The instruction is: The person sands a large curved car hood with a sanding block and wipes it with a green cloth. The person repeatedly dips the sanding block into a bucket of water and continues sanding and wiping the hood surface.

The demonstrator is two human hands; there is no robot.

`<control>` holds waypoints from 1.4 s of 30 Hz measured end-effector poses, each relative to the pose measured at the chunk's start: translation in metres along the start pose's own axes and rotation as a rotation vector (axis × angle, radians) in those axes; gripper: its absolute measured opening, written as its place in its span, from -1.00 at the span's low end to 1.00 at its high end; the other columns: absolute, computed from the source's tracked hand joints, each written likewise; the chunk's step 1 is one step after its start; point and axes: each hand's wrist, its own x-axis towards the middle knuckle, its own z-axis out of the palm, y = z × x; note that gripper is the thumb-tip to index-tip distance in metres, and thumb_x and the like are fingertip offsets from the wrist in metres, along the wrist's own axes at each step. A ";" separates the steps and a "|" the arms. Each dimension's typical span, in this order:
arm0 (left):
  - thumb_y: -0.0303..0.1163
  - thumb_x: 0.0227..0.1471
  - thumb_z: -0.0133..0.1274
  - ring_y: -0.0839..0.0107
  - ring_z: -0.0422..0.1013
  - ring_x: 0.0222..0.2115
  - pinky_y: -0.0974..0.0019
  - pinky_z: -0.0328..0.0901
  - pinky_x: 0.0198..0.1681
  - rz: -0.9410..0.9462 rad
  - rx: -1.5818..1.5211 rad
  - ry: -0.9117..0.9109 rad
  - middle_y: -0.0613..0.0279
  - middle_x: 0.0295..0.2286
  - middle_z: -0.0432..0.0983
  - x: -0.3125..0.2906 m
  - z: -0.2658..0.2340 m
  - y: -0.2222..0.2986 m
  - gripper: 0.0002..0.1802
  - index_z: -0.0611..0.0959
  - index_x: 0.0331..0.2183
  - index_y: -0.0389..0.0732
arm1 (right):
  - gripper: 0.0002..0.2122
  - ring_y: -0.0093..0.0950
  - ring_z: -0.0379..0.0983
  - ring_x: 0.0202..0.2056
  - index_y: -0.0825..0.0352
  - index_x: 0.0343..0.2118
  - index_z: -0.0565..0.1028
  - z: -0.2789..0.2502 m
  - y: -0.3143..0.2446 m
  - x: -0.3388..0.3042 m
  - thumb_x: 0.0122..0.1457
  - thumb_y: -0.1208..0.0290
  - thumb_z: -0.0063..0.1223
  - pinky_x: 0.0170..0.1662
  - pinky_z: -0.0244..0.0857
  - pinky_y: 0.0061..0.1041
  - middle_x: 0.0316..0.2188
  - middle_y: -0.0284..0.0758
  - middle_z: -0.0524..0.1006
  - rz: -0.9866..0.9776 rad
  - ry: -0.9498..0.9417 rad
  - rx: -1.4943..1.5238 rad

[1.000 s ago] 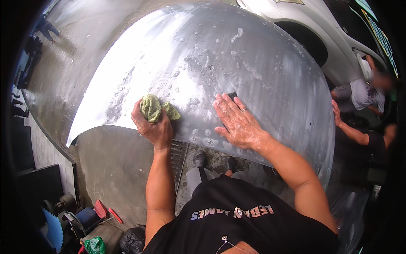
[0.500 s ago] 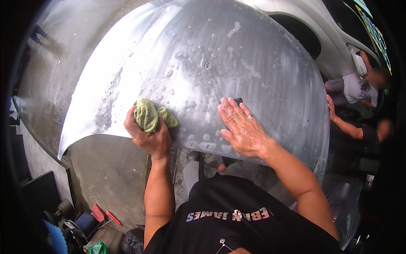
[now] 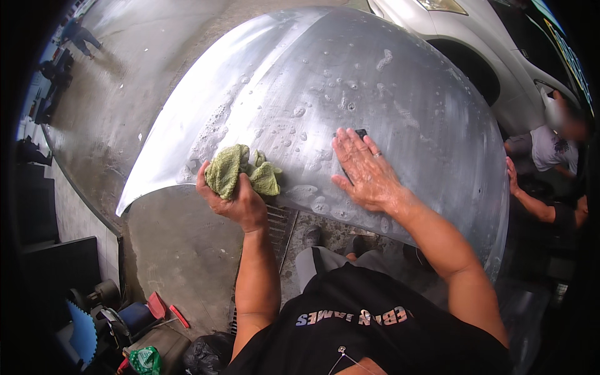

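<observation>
A silver-grey car hood panel, wet and dotted with soap suds, spreads out in front of me. Close to its near edge, toward the left, my left hand is closed round a crumpled yellow-green cloth. Some of the cloth bulges out past the fingers. My right hand lies flat on the panel with its fingers stretched out. Under it is a thin dark pad; only its edges show past the fingertips and by the thumb, so its exact kind is hidden.
Another person's hand touches the panel's right edge. A second person is by a white car. At lower left are a red dustpan, a black bag and a low wall. A floor grate runs beneath the panel.
The view has shifted, so the panel sits lower and farther right in it. My left hand still holds the cloth, now spread wider; my right hand stays flat over the dark pad.
</observation>
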 end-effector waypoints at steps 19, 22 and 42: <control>-0.61 -0.13 0.21 -0.02 0.41 -0.02 -0.04 0.26 0.12 0.278 0.656 -0.079 0.00 -0.11 0.53 0.074 -0.015 -0.043 -0.34 0.53 0.10 -0.26 | -0.31 -0.17 -0.23 0.55 0.39 0.51 -0.01 -0.022 -0.043 0.185 0.53 -0.07 -0.56 0.57 -0.37 -0.09 0.55 -0.13 -0.06 0.233 0.180 0.049; -0.65 -0.13 0.22 -0.05 0.40 0.00 -0.07 0.25 0.13 0.324 0.611 -0.055 -0.03 -0.09 0.52 0.073 -0.023 -0.048 -0.31 0.51 0.12 -0.28 | -0.32 -0.14 -0.23 0.55 0.39 0.50 0.03 0.000 -0.126 0.148 0.52 -0.04 -0.56 0.55 -0.37 -0.03 0.55 -0.11 -0.07 -0.211 0.023 0.064; -0.65 -0.05 0.19 -0.04 0.44 0.06 -0.01 0.27 0.22 0.239 0.658 -0.047 -0.09 0.01 0.51 0.076 -0.023 -0.050 -0.36 0.52 0.13 -0.32 | -0.18 -0.22 -0.33 0.57 0.25 0.54 -0.13 -0.023 0.095 0.117 0.44 -0.32 -0.60 0.58 -0.41 -0.10 0.57 -0.21 -0.13 0.202 0.068 0.077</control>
